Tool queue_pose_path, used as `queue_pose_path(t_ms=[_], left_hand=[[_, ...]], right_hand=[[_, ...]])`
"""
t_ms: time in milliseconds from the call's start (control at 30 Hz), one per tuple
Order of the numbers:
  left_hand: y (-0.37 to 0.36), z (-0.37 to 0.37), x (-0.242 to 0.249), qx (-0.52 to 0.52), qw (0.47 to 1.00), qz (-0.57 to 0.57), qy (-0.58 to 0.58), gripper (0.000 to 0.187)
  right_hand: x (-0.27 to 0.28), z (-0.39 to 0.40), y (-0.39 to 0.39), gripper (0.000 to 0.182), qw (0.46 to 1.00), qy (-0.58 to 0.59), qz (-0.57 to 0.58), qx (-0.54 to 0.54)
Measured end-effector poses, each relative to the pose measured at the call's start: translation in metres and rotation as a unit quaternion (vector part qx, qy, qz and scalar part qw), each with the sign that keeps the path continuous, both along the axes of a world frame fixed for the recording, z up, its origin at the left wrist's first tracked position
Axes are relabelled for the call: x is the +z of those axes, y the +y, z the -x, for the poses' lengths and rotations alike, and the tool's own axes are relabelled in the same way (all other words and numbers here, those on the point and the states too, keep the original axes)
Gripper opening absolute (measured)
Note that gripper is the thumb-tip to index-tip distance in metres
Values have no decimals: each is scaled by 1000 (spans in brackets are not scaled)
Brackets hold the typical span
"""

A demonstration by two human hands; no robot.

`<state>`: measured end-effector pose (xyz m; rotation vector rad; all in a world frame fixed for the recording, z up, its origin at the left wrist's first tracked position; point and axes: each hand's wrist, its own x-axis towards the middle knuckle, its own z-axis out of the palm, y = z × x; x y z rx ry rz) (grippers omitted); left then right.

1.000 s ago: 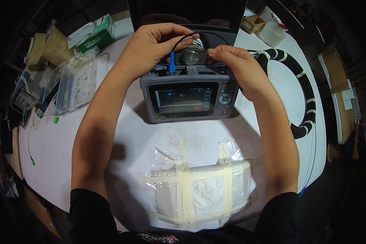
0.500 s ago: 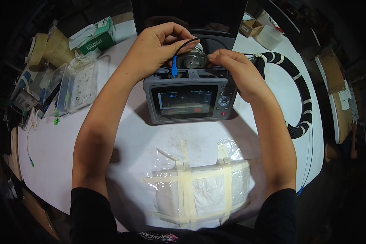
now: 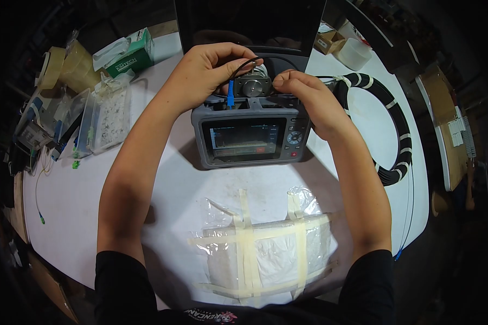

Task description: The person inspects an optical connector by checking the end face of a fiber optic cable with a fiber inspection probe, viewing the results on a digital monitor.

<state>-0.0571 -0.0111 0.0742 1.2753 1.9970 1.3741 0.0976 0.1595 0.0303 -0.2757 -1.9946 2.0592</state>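
A grey handheld tester (image 3: 250,114) with a lit screen and a round button pad stands upright on the white table. Into its top goes a blue connector (image 3: 230,96) on a thin black cable (image 3: 279,58), which arches over toward the right. Just behind the tester sits a small metal fixture (image 3: 252,88) with a round knob. My left hand (image 3: 214,67) is closed at the fixture's upper left, fingertips near the cable. Pinched at the fixture's right side is my right hand (image 3: 309,95). What either set of fingers holds is too small or hidden to make out.
A coiled black cable (image 3: 404,127) lies at right. Nearer me is a taped plastic-wrapped pad (image 3: 276,257). At left are a clear bin (image 3: 111,119), tape rolls (image 3: 76,65) and a green tissue box (image 3: 131,54). A dark monitor (image 3: 249,24) stands behind.
The view has shifted slightly, and both hands stay around the metal fixture. On the tester's screen, the small blue marks near the top are gone.
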Motion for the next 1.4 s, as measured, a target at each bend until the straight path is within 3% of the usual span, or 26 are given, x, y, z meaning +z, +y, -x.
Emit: queue_pose_path(t_ms=[533,1200,1300,1367,1400], left_hand=[[3,2,-14,7,998,-63,17,23],[1,0,-8,0,1000,-20,-12,21],[-1,0,-8,3,1000,-17,-13,22],[-1,1,-14,1,996,-80,-39,23],[-5,-4,-9,25,995,-77,-55,24]], right_hand=[[1,1,4,28,998,-52,0,19],[6,-3,-4,33,999,-32,33,19],[6,-4,-5,36,999,-34,40,-1],[0,-1,0,42,995,-27,91,13],[0,-3,1,51,995,-38,91,29]])
